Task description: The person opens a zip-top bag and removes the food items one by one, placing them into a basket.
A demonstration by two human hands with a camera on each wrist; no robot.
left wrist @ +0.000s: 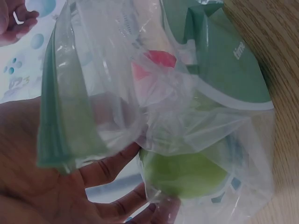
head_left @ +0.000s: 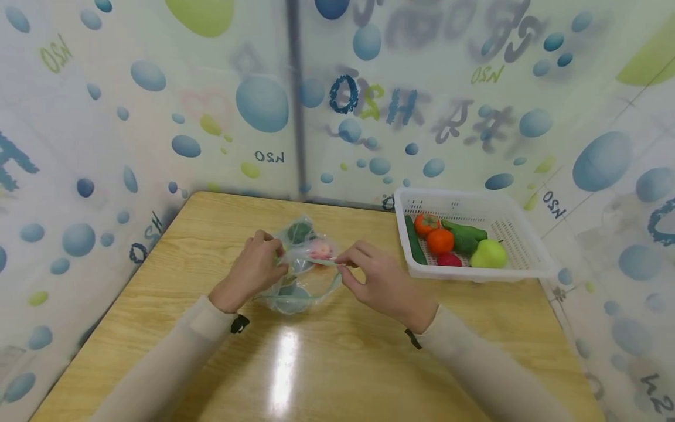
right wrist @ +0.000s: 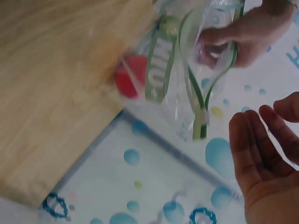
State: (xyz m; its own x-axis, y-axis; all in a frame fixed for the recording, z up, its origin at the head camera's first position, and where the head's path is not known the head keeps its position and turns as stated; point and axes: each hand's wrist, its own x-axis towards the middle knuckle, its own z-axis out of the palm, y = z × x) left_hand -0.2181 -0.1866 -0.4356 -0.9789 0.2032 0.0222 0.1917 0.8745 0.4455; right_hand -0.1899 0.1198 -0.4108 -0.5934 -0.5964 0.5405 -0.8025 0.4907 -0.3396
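A clear zip bag (head_left: pixel 287 302) with green strips along its mouth lies on the table between the hands. My left hand (head_left: pixel 255 266) grips the bag's left side. In the left wrist view its fingers reach behind the plastic beside a round green fruit (left wrist: pixel 182 172). A pink-red item (left wrist: pixel 156 67) shows through the film, and a dark green one (head_left: pixel 300 232) shows at the far end in the head view. Close by the right end of the bag's mouth is my right hand (head_left: pixel 382 281); the right wrist view shows its fingers loosely bent, apart from the plastic.
At the back right of the wooden table (head_left: pixel 327 369) stands a white plastic basket (head_left: pixel 522 234). It holds a cucumber (head_left: pixel 415 240), orange-red persimmon-like fruits (head_left: pixel 440 241), a red item (head_left: pixel 449 259), other green vegetables (head_left: pixel 465 234) and a green pear (head_left: pixel 488 254). Patterned walls (head_left: pixel 337 146) enclose the table.
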